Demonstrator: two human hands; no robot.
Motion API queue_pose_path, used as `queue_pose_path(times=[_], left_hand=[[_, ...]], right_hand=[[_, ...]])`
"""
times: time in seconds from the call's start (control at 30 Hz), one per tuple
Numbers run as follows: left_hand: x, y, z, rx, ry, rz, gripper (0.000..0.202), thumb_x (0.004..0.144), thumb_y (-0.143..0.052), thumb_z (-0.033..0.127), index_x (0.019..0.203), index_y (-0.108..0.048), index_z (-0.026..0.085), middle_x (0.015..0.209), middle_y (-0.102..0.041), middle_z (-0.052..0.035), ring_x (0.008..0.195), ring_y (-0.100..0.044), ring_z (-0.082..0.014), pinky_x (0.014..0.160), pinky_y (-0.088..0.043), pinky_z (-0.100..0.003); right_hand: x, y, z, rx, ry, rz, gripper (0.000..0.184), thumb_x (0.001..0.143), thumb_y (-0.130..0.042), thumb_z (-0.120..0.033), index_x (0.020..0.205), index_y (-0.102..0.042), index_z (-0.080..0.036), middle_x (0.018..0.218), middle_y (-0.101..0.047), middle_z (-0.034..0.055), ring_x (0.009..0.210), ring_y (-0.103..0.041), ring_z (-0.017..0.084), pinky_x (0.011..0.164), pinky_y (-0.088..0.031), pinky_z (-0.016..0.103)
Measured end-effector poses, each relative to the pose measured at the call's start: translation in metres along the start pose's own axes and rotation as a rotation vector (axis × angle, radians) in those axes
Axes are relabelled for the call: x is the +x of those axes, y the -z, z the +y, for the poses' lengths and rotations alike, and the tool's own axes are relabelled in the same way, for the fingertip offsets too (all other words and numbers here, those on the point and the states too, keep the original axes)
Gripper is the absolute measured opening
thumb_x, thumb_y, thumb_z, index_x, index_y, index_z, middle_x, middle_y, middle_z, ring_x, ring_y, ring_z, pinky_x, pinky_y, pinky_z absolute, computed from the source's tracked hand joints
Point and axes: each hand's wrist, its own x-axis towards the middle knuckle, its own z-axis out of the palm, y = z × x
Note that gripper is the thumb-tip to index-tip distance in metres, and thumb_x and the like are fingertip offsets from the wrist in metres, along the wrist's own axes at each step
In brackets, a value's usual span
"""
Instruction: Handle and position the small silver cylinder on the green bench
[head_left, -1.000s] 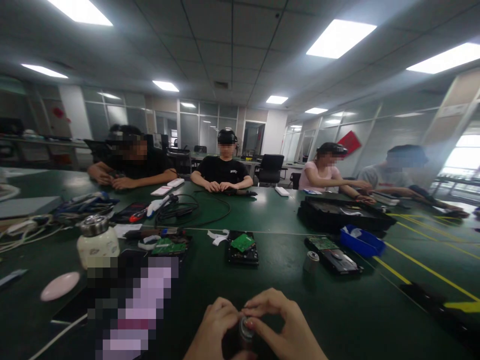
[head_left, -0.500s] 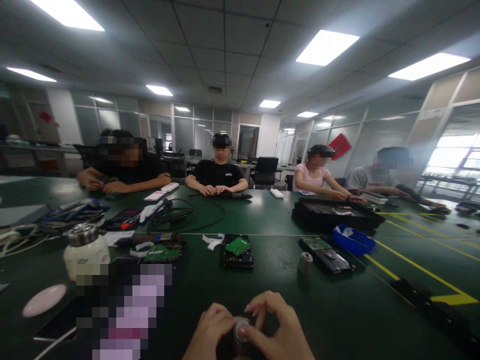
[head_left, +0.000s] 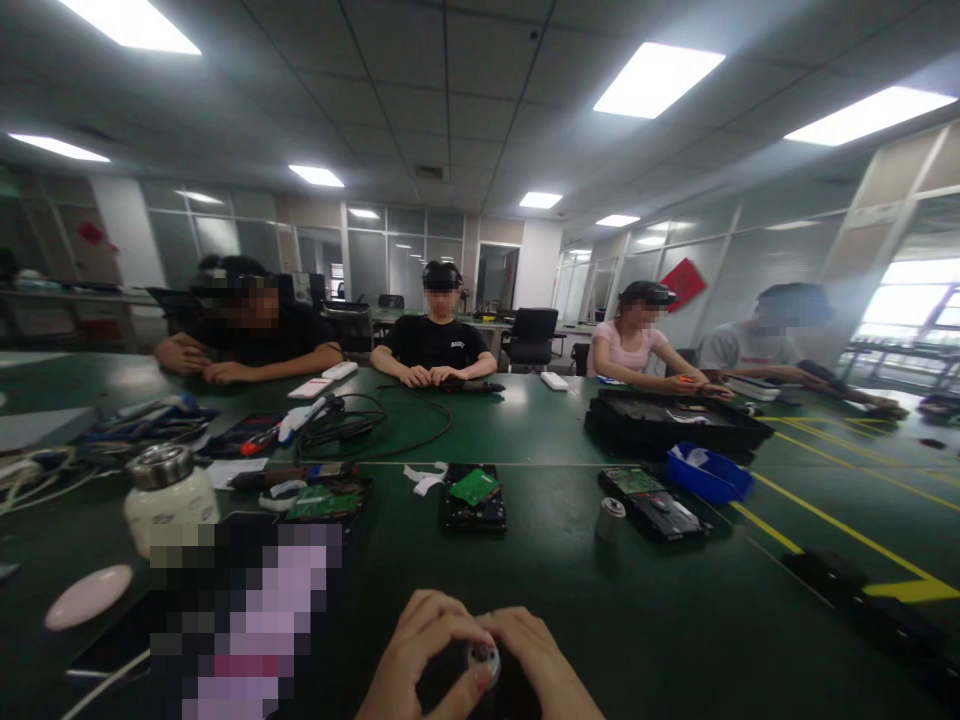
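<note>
At the near edge, a small metal cylinder (head_left: 484, 660) with a round end facing up sits between my two hands. My left hand (head_left: 420, 645) curls around its left side, with the thumb pressed on the near side and the fingertips at the top. From the right, my right hand (head_left: 541, 655) closes in, its fingertips meeting the left ones at the far rim; its thumb is hidden. A similar metal cylinder (head_left: 610, 520) stands upright further off to the right. Straight ahead lies a hard drive (head_left: 474, 512) with a green circuit board (head_left: 474, 487) on top.
Another drive (head_left: 664, 510) lies by a blue bin (head_left: 709, 475) and a black tray (head_left: 675, 430). To the left are a cream jar (head_left: 169, 500), a pink oval object (head_left: 88, 597), a phone (head_left: 112, 635) and coiled cable (head_left: 341, 430). Several people sit across the green table.
My right thumb has left the cylinder's top, and my right fingers have closed against its far side. My left thumb has come round onto the near side.
</note>
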Motion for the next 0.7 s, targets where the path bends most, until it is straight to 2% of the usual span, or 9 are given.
queue_pose_path(times=[0.1, 0.2, 0.37, 0.5, 0.6, 0.7], left_hand=[[0.0, -0.001, 0.0, -0.003, 0.021, 0.018, 0.019, 0.085, -0.058, 0.038, 0.096, -0.069, 0.026, 0.094, -0.064, -0.0056, 0.095, -0.056, -0.0202, 0.086, -0.048, -0.034], [0.001, -0.002, 0.001, -0.018, 0.029, 0.058, 0.019, 0.086, -0.058, 0.038, 0.093, -0.072, 0.027, 0.092, -0.064, -0.0056, 0.095, -0.056, -0.0201, 0.085, -0.049, -0.033], [0.005, -0.004, 0.006, -0.012, 0.013, 0.104, 0.018, 0.086, -0.058, 0.036, 0.086, -0.073, 0.024, 0.082, -0.066, -0.005, 0.087, -0.057, -0.0193, 0.078, -0.05, -0.031], [0.006, -0.002, 0.004, 0.065, 0.006, 0.209, 0.021, 0.087, -0.057, 0.038, 0.086, -0.073, 0.025, 0.08, -0.068, -0.0041, 0.087, -0.057, -0.0198, 0.08, -0.049, -0.032], [0.004, 0.002, -0.004, 0.228, 0.162, 0.269, 0.024, 0.086, -0.056, 0.044, 0.091, -0.074, 0.029, 0.087, -0.07, -0.0043, 0.093, -0.056, -0.0227, 0.085, -0.047, -0.039], [0.001, 0.003, -0.014, 0.413, 0.366, 0.188, 0.018, 0.079, -0.063, 0.046, 0.087, -0.076, 0.035, 0.098, -0.07, -0.0044, 0.101, -0.052, -0.029, 0.085, -0.043, -0.049]], right_hand=[[0.001, -0.002, -0.001, -0.014, 0.014, -0.02, 0.046, 0.067, -0.064, -0.032, 0.111, -0.062, -0.018, 0.108, -0.064, 0.0109, 0.101, -0.054, 0.028, 0.092, -0.042, 0.041], [-0.001, -0.005, 0.0, -0.002, -0.01, 0.023, 0.042, 0.072, -0.067, -0.034, 0.111, -0.063, -0.019, 0.111, -0.063, 0.0111, 0.105, -0.054, 0.027, 0.094, -0.042, 0.041], [-0.003, -0.006, -0.003, 0.033, -0.058, 0.058, 0.034, 0.075, -0.067, -0.033, 0.106, -0.066, -0.018, 0.109, -0.063, 0.011, 0.106, -0.054, 0.026, 0.093, -0.042, 0.04], [-0.001, -0.001, -0.008, 0.05, -0.017, 0.042, 0.032, 0.077, -0.066, -0.037, 0.105, -0.067, -0.021, 0.105, -0.065, 0.0087, 0.101, -0.055, 0.025, 0.091, -0.043, 0.039], [0.0, 0.001, -0.01, 0.041, -0.023, 0.03, 0.033, 0.077, -0.064, -0.044, 0.1, -0.069, -0.021, 0.105, -0.065, 0.0083, 0.1, -0.055, 0.026, 0.091, -0.042, 0.039], [0.0, 0.001, -0.009, 0.03, -0.032, 0.035, 0.037, 0.078, -0.063, -0.049, 0.103, -0.069, -0.022, 0.106, -0.065, 0.0082, 0.102, -0.054, 0.026, 0.092, -0.042, 0.04]])
